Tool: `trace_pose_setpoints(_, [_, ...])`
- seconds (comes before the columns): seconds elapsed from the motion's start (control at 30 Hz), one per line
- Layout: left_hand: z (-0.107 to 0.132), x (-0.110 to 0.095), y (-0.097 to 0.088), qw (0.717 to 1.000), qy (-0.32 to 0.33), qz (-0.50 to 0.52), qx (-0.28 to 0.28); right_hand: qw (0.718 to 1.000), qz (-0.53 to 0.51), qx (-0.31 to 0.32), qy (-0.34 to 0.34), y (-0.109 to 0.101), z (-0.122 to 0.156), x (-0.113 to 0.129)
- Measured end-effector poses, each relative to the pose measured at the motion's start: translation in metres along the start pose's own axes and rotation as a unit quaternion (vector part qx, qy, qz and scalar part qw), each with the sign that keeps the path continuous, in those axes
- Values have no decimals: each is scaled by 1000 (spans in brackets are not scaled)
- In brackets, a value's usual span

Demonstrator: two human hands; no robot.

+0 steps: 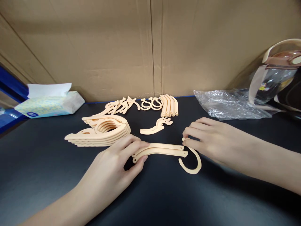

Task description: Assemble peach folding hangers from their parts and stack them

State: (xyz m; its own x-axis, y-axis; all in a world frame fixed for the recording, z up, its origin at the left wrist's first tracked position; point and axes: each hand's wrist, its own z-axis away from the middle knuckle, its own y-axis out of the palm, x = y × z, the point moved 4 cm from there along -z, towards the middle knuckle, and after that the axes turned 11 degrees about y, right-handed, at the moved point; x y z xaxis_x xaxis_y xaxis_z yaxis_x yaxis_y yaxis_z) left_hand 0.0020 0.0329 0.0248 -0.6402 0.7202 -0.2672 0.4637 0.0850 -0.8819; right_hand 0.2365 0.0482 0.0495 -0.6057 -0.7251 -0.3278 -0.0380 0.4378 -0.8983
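My left hand point(119, 157) is closed, thumb and fingers gripping the left end of two cream hanger arms point(162, 149) lying side by side, their holed right ends free. On the right, my right hand point(203, 135) pinches the small knobbed end of a cream hanger hook point(198, 163). The hook's curve rests low, opening toward the left, close to the ends of the arms. Just beyond the hands lies a small curved piece with a notched head point(156, 127). To the left of it is a neat stack of larger cream hanger pieces point(101, 135).
Farther back lie a jumble of cream parts point(119, 106), more hooks point(151, 103) and a row of arms point(169, 106). A tissue pack point(51, 105) is at left; clear plastic wrap point(225, 103) and a bottle point(272, 81) are at right. Cardboard point(105, 47) stands behind.
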Motion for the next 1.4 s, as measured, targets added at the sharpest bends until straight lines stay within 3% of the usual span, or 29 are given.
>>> trace_pose_setpoints(0.23, [5, -6, -7, 996, 22, -89, 6, 988, 129, -54, -66, 7, -2, 9])
trace_pose_setpoints(0.43, [4, -12, -10, 988, 35, -151, 15, 984, 132, -62, -101, 14, 0, 0])
trace_pose_setpoints(0.63, [3, -17, -17, 980, 57, -190, 21, 986, 102, -94, -94, 10, -3, -7])
trace_pose_setpoints(1.4, [9, -4, -6, 996, 16, -73, 45, 984, 91, -96, -121, 13, -1, 1])
